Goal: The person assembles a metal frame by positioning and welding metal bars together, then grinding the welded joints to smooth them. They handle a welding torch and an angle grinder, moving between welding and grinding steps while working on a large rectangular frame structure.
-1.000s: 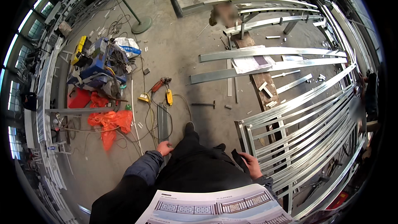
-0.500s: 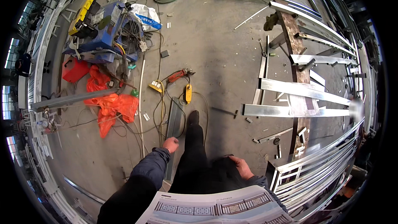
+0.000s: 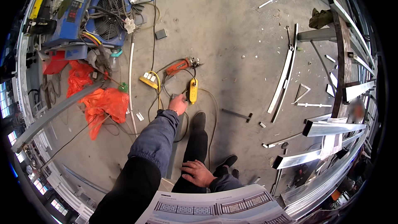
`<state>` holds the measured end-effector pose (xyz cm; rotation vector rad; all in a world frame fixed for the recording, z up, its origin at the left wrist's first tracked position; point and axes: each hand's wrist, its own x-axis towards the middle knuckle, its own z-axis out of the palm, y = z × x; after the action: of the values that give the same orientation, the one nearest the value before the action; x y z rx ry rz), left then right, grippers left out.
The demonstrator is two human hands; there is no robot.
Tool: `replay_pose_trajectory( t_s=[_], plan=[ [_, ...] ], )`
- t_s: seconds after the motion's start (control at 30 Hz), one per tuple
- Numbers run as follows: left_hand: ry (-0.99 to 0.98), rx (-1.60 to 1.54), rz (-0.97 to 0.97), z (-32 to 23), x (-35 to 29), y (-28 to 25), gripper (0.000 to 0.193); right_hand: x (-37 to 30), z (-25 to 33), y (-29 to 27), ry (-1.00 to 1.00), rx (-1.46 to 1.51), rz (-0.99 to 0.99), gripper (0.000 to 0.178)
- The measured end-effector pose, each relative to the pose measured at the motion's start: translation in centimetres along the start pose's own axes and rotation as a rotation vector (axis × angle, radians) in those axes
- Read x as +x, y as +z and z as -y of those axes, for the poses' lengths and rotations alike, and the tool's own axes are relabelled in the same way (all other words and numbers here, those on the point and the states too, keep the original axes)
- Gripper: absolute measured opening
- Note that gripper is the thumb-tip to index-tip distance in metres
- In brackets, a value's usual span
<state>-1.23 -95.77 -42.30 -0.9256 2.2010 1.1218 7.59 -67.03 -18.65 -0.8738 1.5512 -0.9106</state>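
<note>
My left hand (image 3: pixel 178 104) reaches down to the floor with its fingers curled over the far end of a long grey metal profile (image 3: pixel 171 157); my forearm hides much of its length. Just right of these fingers lies a yellow power strip (image 3: pixel 193 91). Beyond it is an orange angle grinder (image 3: pixel 179 66) with its cable, and a second yellow power strip (image 3: pixel 149 80) lies to the left. My right hand (image 3: pixel 199 174) rests on my dark trouser leg, fingers spread and holding nothing. A printed sheet with railing pictures (image 3: pixel 215 209) covers the lower edge of the view.
At the far left stands a blue machine (image 3: pixel 74 16) with a fan grille and cables, near orange plastic sheeting (image 3: pixel 103 103). Shiny metal tubes (image 3: pixel 336 128) lie across a rusty beam on the right. Metal strips (image 3: pixel 282 79) and offcuts are scattered about; cables cross the floor.
The view has dropped closer to the floor. My left hand has reached forward to the far end of the metal profile. My right hand has moved left onto my leg.
</note>
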Motion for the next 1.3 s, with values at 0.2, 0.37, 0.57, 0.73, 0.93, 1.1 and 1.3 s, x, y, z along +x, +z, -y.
replay_pose_trajectory(
  t_s=[0.2,0.37,0.57,0.73,0.93,1.1,1.3],
  plan=[
    [0.023,0.015,-0.194,2.3,9.2,2.6,0.040,1.9,-3.6,2.7,0.076,-0.002,-0.083,0.040],
    [0.136,0.024,-0.343,1.7,17.4,2.6,0.041,2.6,-6.2,4.7,-0.029,0.048,-0.309,0.038],
    [0.069,0.115,-0.391,5.1,27.0,1.5,0.043,4.8,-10.1,7.4,0.005,0.106,-0.560,0.040],
    [-0.167,0.352,-0.196,6.6,28.6,4.0,0.058,5.6,-11.9,6.1,0.059,0.123,-0.542,0.037],
    [-0.195,0.463,-0.169,7.2,27.9,4.8,0.053,6.2,-13.3,5.2,0.070,0.140,-0.517,0.033],
    [-0.170,0.236,-0.165,8.7,27.3,5.4,0.059,6.1,-13.5,5.1,0.047,0.148,-0.488,0.030],
    [0.020,0.174,-0.448,3.7,19.5,0.7,0.063,4.3,-12.5,5.7,-0.003,0.159,-0.488,0.027]
  ],
)
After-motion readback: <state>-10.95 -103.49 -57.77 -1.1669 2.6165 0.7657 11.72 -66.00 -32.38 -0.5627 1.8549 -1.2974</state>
